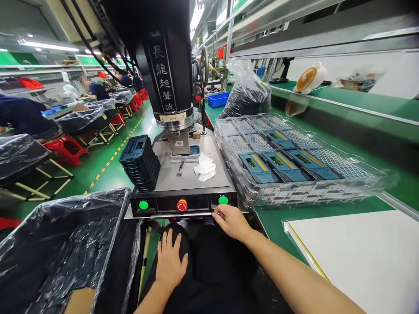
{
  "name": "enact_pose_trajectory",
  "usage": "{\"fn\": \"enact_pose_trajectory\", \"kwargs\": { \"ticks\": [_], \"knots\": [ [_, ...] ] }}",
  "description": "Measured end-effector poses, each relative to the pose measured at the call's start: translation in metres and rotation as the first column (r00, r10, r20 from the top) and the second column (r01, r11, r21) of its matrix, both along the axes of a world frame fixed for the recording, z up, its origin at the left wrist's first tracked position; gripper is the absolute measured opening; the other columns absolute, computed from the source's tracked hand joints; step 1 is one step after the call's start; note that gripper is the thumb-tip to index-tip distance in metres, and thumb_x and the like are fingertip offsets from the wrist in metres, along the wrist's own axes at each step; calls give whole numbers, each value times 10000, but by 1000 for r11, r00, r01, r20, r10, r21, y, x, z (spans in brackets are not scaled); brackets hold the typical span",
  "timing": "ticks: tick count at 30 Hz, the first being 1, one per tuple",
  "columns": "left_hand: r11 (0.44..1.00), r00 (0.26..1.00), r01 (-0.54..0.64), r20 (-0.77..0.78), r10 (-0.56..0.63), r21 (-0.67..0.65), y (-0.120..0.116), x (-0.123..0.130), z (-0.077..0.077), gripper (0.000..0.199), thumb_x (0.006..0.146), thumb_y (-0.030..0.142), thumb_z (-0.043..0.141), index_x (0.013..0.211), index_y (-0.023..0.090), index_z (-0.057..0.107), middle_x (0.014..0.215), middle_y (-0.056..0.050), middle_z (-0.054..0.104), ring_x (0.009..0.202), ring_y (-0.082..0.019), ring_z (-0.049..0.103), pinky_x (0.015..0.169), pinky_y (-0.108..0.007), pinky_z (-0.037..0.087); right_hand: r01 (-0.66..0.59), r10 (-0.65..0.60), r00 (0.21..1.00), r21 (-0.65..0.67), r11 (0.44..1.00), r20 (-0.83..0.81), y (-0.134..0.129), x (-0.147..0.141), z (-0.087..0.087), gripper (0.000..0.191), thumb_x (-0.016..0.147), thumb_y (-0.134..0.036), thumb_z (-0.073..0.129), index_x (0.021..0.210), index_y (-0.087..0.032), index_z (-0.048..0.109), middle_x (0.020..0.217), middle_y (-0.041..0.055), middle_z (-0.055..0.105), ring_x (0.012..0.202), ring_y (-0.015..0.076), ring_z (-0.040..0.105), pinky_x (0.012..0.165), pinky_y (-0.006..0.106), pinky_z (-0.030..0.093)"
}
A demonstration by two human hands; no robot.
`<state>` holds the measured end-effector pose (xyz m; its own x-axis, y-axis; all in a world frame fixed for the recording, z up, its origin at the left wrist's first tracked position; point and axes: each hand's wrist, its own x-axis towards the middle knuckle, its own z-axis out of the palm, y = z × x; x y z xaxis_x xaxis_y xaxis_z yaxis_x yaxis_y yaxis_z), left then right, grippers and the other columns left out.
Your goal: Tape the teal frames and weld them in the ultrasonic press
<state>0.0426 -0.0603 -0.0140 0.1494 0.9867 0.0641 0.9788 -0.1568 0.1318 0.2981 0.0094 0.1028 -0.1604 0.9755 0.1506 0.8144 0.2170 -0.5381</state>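
below the green button (223, 200), right hand (231, 221) fingers curled empty, left hand (169, 261) flat, open

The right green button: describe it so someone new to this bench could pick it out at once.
Find the black welding machine in the middle of the bench, then follow its grey base plate down to the black front panel. Three round buttons sit there in a row: green button, red button, right green button. It is the one just above the right hand.
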Motion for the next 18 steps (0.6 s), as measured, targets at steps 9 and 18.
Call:
{"fn": "enact_pose_trajectory", "kwargs": {
  "ticks": [9, 18],
  "knots": [
    [992, 996, -17, 86, 27, -125, 15, 0, 12, 598, 785, 296, 496, 1378, 243, 436, 1546, -83, 188, 1423, -311, 62, 1112, -510, 145, -62, 68, 994, 72, 995, -80, 7, -14, 17, 208, 874, -319, 469, 754, -205, 596, 718, 22, 623, 670, 164, 559, 640, 278, 397],
    [984, 976, 5, 214, 34, -180, 26, -4, 12, 586, 796, 374, 475, 1369, 256, 452, 1542, -61, 215, 1422, -311, 67, 1116, -511, 112, 123, -98, 990, 286, 950, -103, 120, -55, 74, 223, 784, -349, 577, 929, -182, 609, 890, 69, 629, 811, 198, 571, 788, 332, 455]
  ]
}}
